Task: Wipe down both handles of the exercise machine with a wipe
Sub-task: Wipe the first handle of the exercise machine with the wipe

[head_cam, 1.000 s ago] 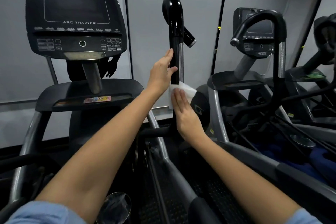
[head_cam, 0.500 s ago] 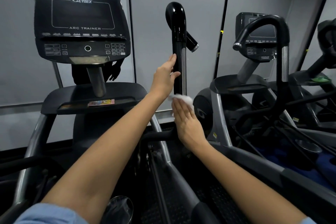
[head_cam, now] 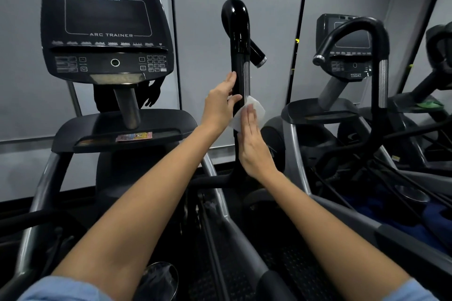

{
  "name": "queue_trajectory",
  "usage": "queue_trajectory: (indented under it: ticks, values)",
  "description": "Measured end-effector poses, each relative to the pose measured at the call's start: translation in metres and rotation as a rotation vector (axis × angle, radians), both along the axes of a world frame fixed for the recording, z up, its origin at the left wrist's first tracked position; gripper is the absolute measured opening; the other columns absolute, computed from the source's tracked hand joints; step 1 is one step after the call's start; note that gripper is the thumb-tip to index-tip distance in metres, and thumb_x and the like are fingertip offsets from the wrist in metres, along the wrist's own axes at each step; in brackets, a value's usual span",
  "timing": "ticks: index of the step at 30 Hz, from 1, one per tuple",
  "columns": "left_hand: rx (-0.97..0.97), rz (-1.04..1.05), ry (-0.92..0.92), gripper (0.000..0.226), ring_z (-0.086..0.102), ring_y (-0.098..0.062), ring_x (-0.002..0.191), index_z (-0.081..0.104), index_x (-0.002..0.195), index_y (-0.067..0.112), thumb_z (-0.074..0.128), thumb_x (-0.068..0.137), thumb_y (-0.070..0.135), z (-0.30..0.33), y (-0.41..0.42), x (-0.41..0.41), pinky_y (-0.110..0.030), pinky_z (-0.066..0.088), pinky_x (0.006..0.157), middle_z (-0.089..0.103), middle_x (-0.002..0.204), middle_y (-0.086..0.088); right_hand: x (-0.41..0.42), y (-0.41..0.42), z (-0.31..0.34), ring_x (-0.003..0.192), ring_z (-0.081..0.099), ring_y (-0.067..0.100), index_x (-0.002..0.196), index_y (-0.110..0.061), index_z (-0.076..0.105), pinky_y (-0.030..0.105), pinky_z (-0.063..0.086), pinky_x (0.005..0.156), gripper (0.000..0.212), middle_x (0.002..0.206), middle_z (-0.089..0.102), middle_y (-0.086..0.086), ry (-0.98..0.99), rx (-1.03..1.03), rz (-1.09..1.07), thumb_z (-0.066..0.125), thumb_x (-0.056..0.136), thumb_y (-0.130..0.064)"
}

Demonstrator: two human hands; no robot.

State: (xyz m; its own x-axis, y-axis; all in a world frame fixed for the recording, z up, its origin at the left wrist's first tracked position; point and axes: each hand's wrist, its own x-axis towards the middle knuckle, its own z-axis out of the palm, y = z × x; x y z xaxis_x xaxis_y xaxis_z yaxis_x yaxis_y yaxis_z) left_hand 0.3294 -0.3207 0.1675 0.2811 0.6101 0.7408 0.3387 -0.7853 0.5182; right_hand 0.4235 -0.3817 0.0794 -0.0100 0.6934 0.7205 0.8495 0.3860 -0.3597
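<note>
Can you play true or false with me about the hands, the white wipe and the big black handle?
1. The right hand presses a white wipe flat against the tall glossy black handle. True.
2. The left hand rests on the machine's dark screen console. False: it touches the handle, above the wipe.
3. The wipe is at the handle's curved top. False: it sits low on the straight shaft.
4. The console reads ARC TRAINER. True.
</note>
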Motion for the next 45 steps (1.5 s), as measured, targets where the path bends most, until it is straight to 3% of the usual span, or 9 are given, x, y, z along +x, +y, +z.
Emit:
queue_trajectory:
  ticks: [5,10,14,18,26,35,38,41,45]
  values:
    - [0.017,0.004,-0.003,0.057,0.046,-0.022,0.130,0.035,0.143,0.008,0.056,0.090,0.001,-0.001,0.001,0.000,-0.033,0.038,0.109,0.037,0.149,-0.009,0.003,-0.017,-0.036,0.126,-0.008,-0.029,0.147,-0.019,-0.010,-0.011,0.011,0.093,0.061,0.156,-0.016,-0.005,0.243,-0.101,0.184,0.029,0.101,-0.007]
    - [0.026,0.005,-0.014,0.056,0.042,-0.020,0.133,0.035,0.142,0.006,0.056,0.090,0.001,-0.001,0.003,0.000,-0.031,0.036,0.110,0.036,0.149,-0.009,0.001,0.005,0.015,0.142,0.002,0.001,0.149,-0.015,0.002,0.014,0.005,0.113,0.053,0.157,0.003,-0.004,0.498,-0.134,0.189,0.026,0.102,-0.010]
    - [0.035,0.003,-0.018,0.055,0.041,-0.022,0.135,0.036,0.142,0.005,0.055,0.090,0.000,-0.002,0.005,0.002,-0.021,0.034,0.108,0.037,0.148,-0.011,-0.002,-0.001,-0.010,0.135,0.011,-0.004,0.149,-0.016,0.006,-0.002,0.012,0.105,0.053,0.153,0.014,-0.008,0.612,-0.157,0.221,0.028,0.101,-0.009]
    - [0.054,-0.003,-0.026,0.054,0.040,-0.021,0.135,0.037,0.141,0.005,0.056,0.090,0.000,-0.004,0.009,0.002,-0.015,0.031,0.106,0.038,0.148,-0.010,-0.005,-0.004,-0.014,0.131,0.022,-0.001,0.148,-0.014,0.012,0.011,0.015,0.110,0.049,0.149,0.028,-0.002,0.702,-0.167,0.209,0.027,0.102,-0.012]
    - [0.047,0.014,-0.011,0.054,0.040,-0.020,0.135,0.037,0.141,0.007,0.056,0.091,0.003,-0.003,0.007,0.002,-0.032,0.037,0.110,0.037,0.148,-0.010,0.001,0.016,0.032,0.141,0.020,0.009,0.148,-0.014,0.017,0.025,0.018,0.116,0.047,0.154,0.022,-0.001,0.734,-0.126,0.198,0.027,0.103,-0.017]
    - [0.005,-0.031,-0.052,0.058,0.052,-0.021,0.126,0.040,0.141,0.009,0.061,0.087,0.003,-0.003,0.003,0.000,-0.038,0.043,0.105,0.047,0.143,-0.007,0.013,0.043,0.106,0.135,0.036,0.018,0.145,-0.007,0.028,0.013,0.028,0.100,0.043,0.145,0.040,0.009,0.683,-0.092,0.201,0.028,0.102,-0.013]
    - [-0.083,-0.108,-0.066,0.068,0.055,-0.018,0.121,0.037,0.142,0.009,0.068,0.082,0.005,-0.013,-0.003,-0.007,-0.026,0.048,0.096,0.053,0.137,-0.006,0.009,0.040,0.101,0.125,0.044,0.016,0.146,-0.012,0.024,0.006,0.030,0.091,0.045,0.133,0.048,0.012,0.632,-0.040,0.178,0.027,0.101,-0.009]
    - [-0.154,-0.079,-0.068,0.071,0.056,-0.016,0.119,0.036,0.142,0.007,0.071,0.080,0.014,-0.030,-0.004,-0.012,-0.022,0.047,0.095,0.052,0.138,-0.007,-0.001,0.027,0.064,0.136,0.014,-0.001,0.149,-0.017,0.013,0.011,0.014,0.108,0.051,0.156,0.018,-0.001,0.494,0.012,0.178,0.026,0.101,-0.005]
    - [-0.163,-0.094,-0.071,0.055,0.064,-0.015,0.108,0.050,0.134,0.014,0.069,0.083,0.015,-0.034,0.001,-0.011,-0.033,0.049,0.098,0.064,0.123,-0.003,-0.001,0.039,0.087,0.145,-0.003,0.012,0.148,-0.012,0.014,0.014,0.007,0.108,0.055,0.158,0.003,0.000,0.143,0.104,0.065,0.026,0.097,0.003]
